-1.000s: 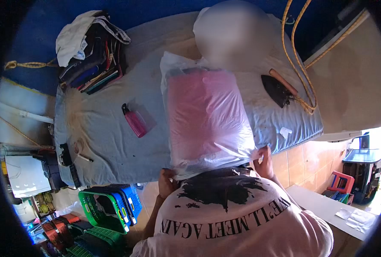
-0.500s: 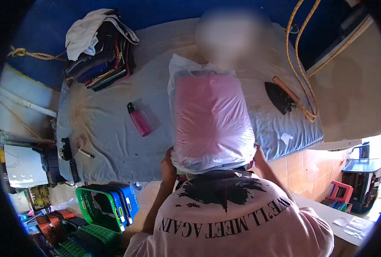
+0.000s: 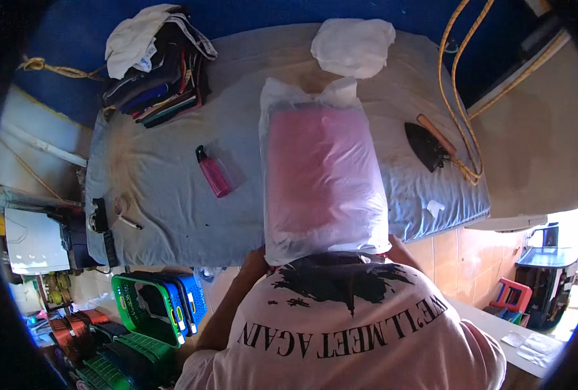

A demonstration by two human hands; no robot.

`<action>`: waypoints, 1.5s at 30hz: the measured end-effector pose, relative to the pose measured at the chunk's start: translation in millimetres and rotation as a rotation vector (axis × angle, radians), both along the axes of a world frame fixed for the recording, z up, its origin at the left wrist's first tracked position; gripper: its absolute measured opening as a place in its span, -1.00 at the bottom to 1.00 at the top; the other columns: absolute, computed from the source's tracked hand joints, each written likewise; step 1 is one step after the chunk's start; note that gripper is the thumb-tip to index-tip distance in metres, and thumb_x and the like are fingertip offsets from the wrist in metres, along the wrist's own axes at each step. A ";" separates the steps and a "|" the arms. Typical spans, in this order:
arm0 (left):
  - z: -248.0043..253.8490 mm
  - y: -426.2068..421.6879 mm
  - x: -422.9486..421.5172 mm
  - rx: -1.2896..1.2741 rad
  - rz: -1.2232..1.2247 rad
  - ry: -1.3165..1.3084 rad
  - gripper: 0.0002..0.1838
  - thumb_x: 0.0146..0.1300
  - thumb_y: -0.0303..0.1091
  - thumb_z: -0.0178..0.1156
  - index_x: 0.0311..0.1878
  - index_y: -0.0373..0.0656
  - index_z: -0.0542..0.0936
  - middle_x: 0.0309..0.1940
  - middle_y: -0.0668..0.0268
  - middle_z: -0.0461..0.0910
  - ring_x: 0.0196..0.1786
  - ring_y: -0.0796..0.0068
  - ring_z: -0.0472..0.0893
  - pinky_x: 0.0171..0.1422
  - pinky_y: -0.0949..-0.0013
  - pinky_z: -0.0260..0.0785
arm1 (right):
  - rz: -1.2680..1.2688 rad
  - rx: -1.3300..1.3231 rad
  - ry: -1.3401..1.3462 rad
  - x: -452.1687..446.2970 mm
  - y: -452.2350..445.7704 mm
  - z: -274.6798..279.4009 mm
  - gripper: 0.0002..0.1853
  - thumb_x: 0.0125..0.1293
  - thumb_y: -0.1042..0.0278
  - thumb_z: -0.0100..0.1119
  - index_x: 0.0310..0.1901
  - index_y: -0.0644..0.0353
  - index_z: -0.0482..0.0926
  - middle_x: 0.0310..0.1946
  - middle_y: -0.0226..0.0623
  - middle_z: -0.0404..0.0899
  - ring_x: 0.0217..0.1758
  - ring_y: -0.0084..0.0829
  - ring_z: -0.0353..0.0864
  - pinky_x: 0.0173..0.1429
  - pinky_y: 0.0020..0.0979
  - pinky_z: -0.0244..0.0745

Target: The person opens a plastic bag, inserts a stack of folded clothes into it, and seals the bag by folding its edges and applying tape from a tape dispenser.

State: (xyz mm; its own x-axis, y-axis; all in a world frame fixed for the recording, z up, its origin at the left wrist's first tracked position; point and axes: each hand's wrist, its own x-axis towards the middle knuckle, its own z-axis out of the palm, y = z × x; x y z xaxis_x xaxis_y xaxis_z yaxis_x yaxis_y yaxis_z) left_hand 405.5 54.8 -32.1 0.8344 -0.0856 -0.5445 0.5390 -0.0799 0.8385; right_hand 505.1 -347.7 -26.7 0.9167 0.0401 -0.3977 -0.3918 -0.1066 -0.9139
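Observation:
A clear plastic bag point(image 3: 325, 175) with folded pink cloth inside lies lengthwise on the grey-covered table point(image 3: 172, 227). Its far end is loose, with two raised corners. My left hand point(image 3: 258, 258) grips the near left corner, and my right hand point(image 3: 397, 247) is at the near right corner. Most of my fingers are tucked out of sight behind the bag's near edge. Left of the bag lies a pink bottle point(image 3: 213, 174) with a black cap. On the right is an iron point(image 3: 425, 146) with a wooden handle.
Folded dark clothes point(image 3: 152, 88) are stacked at the far left, a white cloth point(image 3: 136, 42) on top. A white plastic bundle point(image 3: 353, 47) lies at the far edge. Yellow rope point(image 3: 442, 71) hangs at right. Green and blue baskets point(image 3: 146, 309) stand below left.
The bag's near end has drawn in slightly and looks flatter and straighter. Both hands have slipped further behind its near corners, so less of them shows.

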 end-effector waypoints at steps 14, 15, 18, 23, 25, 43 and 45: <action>56.7 -16.1 -17.5 0.753 -0.026 -0.660 -0.78 0.08 -0.56 -0.03 -0.17 -0.30 0.48 -0.23 0.04 0.51 -0.12 -0.07 0.46 0.00 0.15 0.33 | 0.029 -0.316 -0.420 -27.0 9.2 59.4 -0.82 -0.11 0.69 -0.15 -0.42 0.33 0.42 -0.51 -0.25 0.43 -0.39 -0.47 0.44 -0.24 -0.51 0.32; 52.2 -16.2 -14.4 0.676 0.015 -0.574 -0.79 0.06 -0.58 -0.03 -0.21 -0.30 0.50 -0.27 0.05 0.52 -0.17 -0.03 0.48 -0.05 0.17 0.34 | -0.014 -0.250 -0.376 -22.1 9.4 57.2 -0.83 -0.13 0.69 -0.16 -0.45 0.33 0.41 -0.54 -0.27 0.40 -0.39 -0.49 0.41 -0.25 -0.52 0.31; -3.2 -11.6 -20.4 0.317 0.195 -0.350 -0.81 0.02 -0.62 -0.04 -0.30 -0.30 0.53 -0.39 0.10 0.53 -0.34 0.10 0.52 -0.20 0.24 0.36 | -0.090 -0.043 -0.295 -15.7 -1.6 20.3 -0.85 -0.18 0.69 -0.20 -0.53 0.33 0.37 -0.61 -0.35 0.29 -0.43 -0.57 0.34 -0.32 -0.52 0.26; 66.9 -19.3 -50.3 -0.029 0.214 -0.108 -0.91 0.06 -0.55 0.07 -0.35 -0.30 0.53 -0.47 0.17 0.51 -0.43 0.28 0.52 -0.27 0.31 0.37 | 0.246 -0.207 -0.318 -53.2 -23.7 36.6 -0.93 -0.09 0.69 -0.01 -0.51 0.35 0.37 -0.61 -0.31 0.28 -0.48 -0.54 0.29 -0.40 -0.43 0.23; 137.1 -20.5 -35.5 0.012 0.128 -0.003 -0.90 0.08 -0.48 0.14 -0.33 -0.29 0.53 -0.45 0.20 0.51 -0.41 0.28 0.52 -0.25 0.31 0.38 | 0.264 -0.146 -0.370 -62.0 -23.4 37.6 -0.91 -0.05 0.67 0.08 -0.50 0.36 0.37 -0.60 -0.29 0.27 -0.47 -0.50 0.32 -0.37 -0.44 0.25; 31.5 -4.4 -36.6 0.264 -0.073 -0.378 -0.80 0.00 -0.41 0.25 -0.28 -0.25 0.54 -0.41 0.16 0.54 -0.27 0.18 0.58 -0.18 0.23 0.40 | 0.392 -0.035 -0.226 -2.2 -3.9 41.6 -0.82 -0.06 0.79 -0.06 -0.47 0.34 0.51 -0.51 -0.41 0.53 -0.40 -0.63 0.44 -0.31 -0.56 0.32; 63.3 -7.4 -35.6 0.251 -0.140 -0.307 -0.79 0.04 -0.40 0.26 -0.25 -0.24 0.54 -0.35 0.22 0.53 -0.24 0.32 0.56 -0.19 0.25 0.39 | 0.495 -0.151 -0.306 -4.3 3.6 74.6 -0.80 -0.06 0.81 -0.11 -0.48 0.34 0.50 -0.51 -0.38 0.51 -0.41 -0.59 0.45 -0.33 -0.55 0.31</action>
